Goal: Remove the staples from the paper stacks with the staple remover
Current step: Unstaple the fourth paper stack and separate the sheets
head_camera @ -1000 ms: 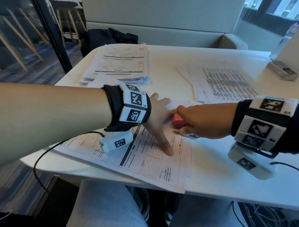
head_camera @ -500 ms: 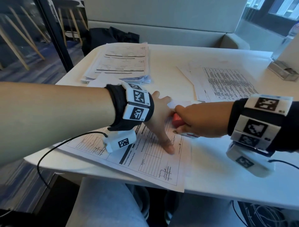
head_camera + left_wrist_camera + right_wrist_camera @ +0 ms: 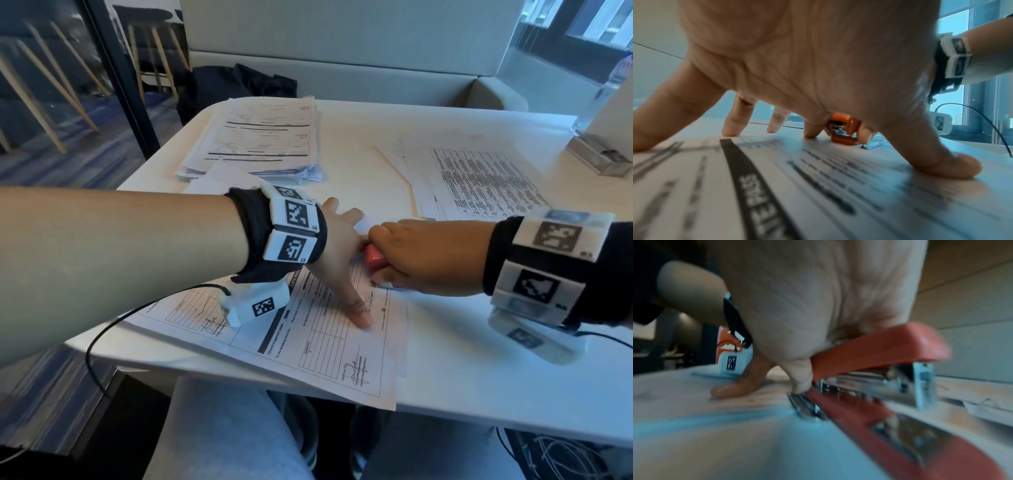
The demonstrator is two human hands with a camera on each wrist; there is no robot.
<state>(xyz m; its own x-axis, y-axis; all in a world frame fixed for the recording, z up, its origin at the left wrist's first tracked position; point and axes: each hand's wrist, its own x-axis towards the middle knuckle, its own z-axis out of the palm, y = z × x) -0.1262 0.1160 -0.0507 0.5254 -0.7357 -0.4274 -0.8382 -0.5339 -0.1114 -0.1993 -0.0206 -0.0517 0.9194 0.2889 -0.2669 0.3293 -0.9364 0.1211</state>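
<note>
A stapled form (image 3: 318,342) lies at the table's near edge, reading sideways. My left hand (image 3: 339,260) is spread flat on it, fingertips (image 3: 953,168) pressing the sheet down. My right hand (image 3: 421,257) grips a red stapler-style staple remover (image 3: 375,257) at the form's far right corner, right beside the left hand. In the right wrist view the red tool (image 3: 875,353) rests on the paper with its metal tail (image 3: 803,404) under my fingertip. In the left wrist view the remover (image 3: 842,129) shows between my fingers. The staple itself is hidden.
A thick pile of forms (image 3: 260,137) sits at the back left of the white table (image 3: 479,377). Loose printed sheets (image 3: 479,181) lie at the back right, with a small clear box (image 3: 596,157) beyond them. A black bag (image 3: 239,89) rests on the bench behind.
Both hands stay in place on the form and tool; the right hand has edged very slightly left and up. Otherwise only the head view shifts.
</note>
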